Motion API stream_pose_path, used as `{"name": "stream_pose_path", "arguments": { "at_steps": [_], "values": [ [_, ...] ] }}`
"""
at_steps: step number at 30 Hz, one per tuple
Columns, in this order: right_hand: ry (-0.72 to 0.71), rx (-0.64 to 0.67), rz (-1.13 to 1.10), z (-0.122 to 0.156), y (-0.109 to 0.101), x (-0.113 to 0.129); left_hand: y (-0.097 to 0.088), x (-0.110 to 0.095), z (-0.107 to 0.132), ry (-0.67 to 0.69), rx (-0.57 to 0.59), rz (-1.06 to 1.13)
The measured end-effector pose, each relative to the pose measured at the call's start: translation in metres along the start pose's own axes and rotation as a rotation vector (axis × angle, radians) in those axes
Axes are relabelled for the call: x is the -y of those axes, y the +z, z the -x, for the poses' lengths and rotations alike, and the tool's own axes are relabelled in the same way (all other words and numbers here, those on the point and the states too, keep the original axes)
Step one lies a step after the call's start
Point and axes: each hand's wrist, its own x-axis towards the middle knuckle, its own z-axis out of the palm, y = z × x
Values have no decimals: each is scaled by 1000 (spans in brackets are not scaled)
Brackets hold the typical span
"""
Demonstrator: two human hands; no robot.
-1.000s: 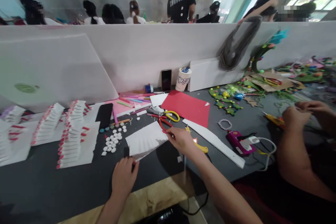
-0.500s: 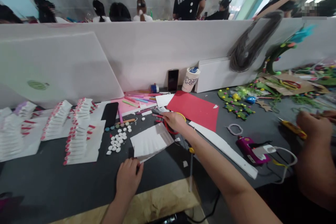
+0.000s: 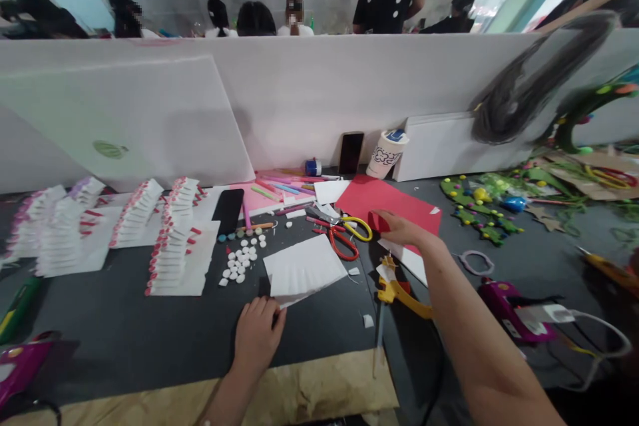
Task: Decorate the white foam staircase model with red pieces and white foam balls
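My left hand rests on the dark table, its curled fingers closed on the near corner of a creased white paper. My right hand is over the near part of a red sheet, fingers stretched and nothing visible in them. Whether it touches the sheet, I cannot tell. Left of it lie scissors with one red and one yellow handle loop. Below it is a yellow glue gun, partly hidden by my forearm. A white strip runs under my wrist.
White discs lie left of the paper. Rows of white sticks with red tips stand farther left. Behind are coloured pens, a black phone and a paper cup. A purple power strip with cables is at right.
My right hand has left the scissors, which now lie on the table, and moved right to the red sheet. My left hand stays at the paper's corner. The view has shifted right-to-left, exposing more at left.
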Motion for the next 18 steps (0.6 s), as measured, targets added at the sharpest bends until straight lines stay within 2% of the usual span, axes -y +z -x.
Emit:
{"name": "stream_pose_path", "arguments": {
  "at_steps": [7,18],
  "values": [
    [19,-5,99,10,10,-2,2,0,1,-3,13,-26],
    [114,-162,189,26,-3,13,3,0,2,16,-2,-38]
  ]
}}
